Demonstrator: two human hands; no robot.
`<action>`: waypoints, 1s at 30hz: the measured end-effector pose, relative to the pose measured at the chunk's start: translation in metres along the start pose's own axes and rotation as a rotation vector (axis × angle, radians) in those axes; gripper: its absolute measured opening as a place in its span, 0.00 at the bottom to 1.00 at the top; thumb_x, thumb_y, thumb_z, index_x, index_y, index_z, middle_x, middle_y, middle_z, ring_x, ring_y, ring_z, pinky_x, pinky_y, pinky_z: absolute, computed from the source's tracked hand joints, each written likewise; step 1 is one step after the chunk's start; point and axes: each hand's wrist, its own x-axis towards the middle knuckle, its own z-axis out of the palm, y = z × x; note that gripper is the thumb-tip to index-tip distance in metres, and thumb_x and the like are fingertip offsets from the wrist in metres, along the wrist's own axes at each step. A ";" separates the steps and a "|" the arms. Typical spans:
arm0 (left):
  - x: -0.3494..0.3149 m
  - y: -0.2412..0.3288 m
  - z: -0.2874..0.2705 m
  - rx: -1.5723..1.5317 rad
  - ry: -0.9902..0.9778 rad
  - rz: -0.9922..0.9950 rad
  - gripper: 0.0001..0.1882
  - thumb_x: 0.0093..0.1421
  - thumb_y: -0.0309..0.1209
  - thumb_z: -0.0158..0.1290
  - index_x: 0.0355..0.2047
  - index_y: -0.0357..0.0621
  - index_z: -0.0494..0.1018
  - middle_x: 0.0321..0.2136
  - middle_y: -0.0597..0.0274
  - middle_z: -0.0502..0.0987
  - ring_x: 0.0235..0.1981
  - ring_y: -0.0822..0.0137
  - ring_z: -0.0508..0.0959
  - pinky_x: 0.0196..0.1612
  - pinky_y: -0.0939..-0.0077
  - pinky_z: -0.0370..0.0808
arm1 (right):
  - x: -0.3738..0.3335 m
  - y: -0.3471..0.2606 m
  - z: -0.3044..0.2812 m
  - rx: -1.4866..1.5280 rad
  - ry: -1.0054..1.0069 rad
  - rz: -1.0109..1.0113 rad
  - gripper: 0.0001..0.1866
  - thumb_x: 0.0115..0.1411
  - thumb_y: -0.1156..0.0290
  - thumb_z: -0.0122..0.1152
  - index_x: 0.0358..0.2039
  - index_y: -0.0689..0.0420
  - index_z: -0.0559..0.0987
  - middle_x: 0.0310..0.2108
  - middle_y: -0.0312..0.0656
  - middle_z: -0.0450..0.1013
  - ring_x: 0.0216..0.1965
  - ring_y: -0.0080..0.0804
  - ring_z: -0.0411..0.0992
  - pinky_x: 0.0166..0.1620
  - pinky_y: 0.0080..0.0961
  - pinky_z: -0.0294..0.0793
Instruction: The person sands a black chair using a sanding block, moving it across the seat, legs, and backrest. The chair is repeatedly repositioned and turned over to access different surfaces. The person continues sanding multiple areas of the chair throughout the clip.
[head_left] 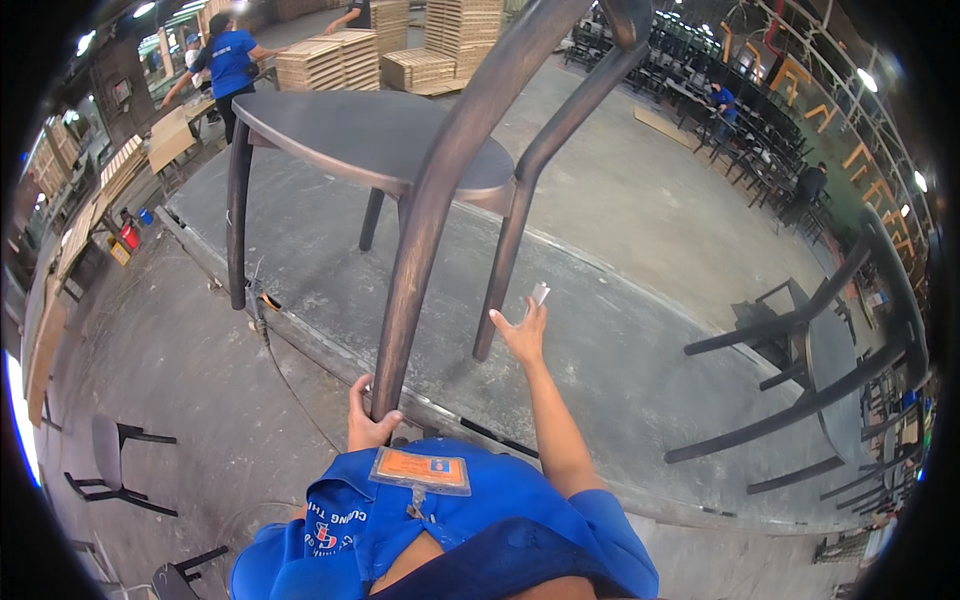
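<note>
A dark brown wooden chair (425, 230) with a rounded seat stands upright in front of me, its near leg rising close to my body. My left hand (372, 418) is wrapped round the lower end of that leg. Farther right, my right hand (524, 330) is raised beside another chair leg, apart from it, thumb spread away from the fingers. A small folded whitish piece (541, 293), like paper or sandpaper, sticks out at its fingertips. How the fingers grip it is partly hidden.
The chair stands on a grey platform (620, 370) with a metal edge. Another dark chair (835, 360) lies tipped at right, and one more (108, 452) sits on the floor at left. A cable (285, 385) crosses the floor. Co-workers, wood stacks (465, 45) and many chairs fill the background.
</note>
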 end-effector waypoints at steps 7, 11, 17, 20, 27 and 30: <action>0.006 0.004 -0.016 0.012 0.019 -0.143 0.51 0.35 0.40 0.72 0.58 0.40 0.58 0.48 0.53 0.67 0.49 0.63 0.71 0.51 0.71 0.67 | 0.069 0.001 0.059 0.342 -0.324 0.074 0.24 0.39 0.57 0.72 0.30 0.65 0.79 0.26 0.48 0.76 0.31 0.36 0.76 0.38 0.31 0.73; 0.013 0.019 -0.028 0.050 0.010 -0.121 0.47 0.35 0.34 0.72 0.56 0.43 0.61 0.45 0.53 0.70 0.39 0.63 0.78 0.39 0.72 0.76 | 0.059 0.007 0.056 0.324 -0.209 0.154 0.16 0.38 0.64 0.68 0.22 0.65 0.79 0.19 0.43 0.74 0.24 0.32 0.74 0.31 0.30 0.72; 0.044 0.042 -0.039 -0.020 -0.122 -0.033 0.44 0.39 0.33 0.69 0.57 0.43 0.60 0.44 0.54 0.70 0.36 0.64 0.78 0.38 0.72 0.75 | 0.038 -0.004 -0.017 0.348 -0.098 0.233 0.10 0.43 0.73 0.65 0.28 0.63 0.78 0.24 0.35 0.73 0.25 0.24 0.70 0.29 0.24 0.68; 0.060 0.057 -0.033 -0.211 -0.248 -0.091 0.44 0.42 0.35 0.69 0.57 0.40 0.59 0.41 0.55 0.70 0.32 0.68 0.77 0.33 0.74 0.75 | 0.018 -0.014 -0.073 0.309 0.053 0.299 0.08 0.43 0.74 0.65 0.25 0.62 0.76 0.21 0.32 0.70 0.23 0.22 0.67 0.27 0.23 0.66; 0.084 0.078 -0.013 -0.495 -0.484 -0.292 0.41 0.50 0.42 0.64 0.57 0.36 0.58 0.38 0.56 0.71 0.27 0.71 0.75 0.26 0.78 0.76 | -0.043 -0.058 -0.184 0.173 0.267 0.226 0.12 0.40 0.73 0.62 0.26 0.65 0.75 0.21 0.33 0.69 0.23 0.21 0.65 0.28 0.21 0.66; 0.103 0.078 -0.005 -0.564 -0.431 -0.296 0.38 0.51 0.41 0.63 0.56 0.36 0.58 0.40 0.55 0.71 0.30 0.71 0.75 0.27 0.77 0.78 | -0.065 -0.075 -0.202 0.119 0.295 0.189 0.13 0.40 0.73 0.62 0.28 0.65 0.75 0.21 0.34 0.69 0.24 0.21 0.65 0.30 0.21 0.67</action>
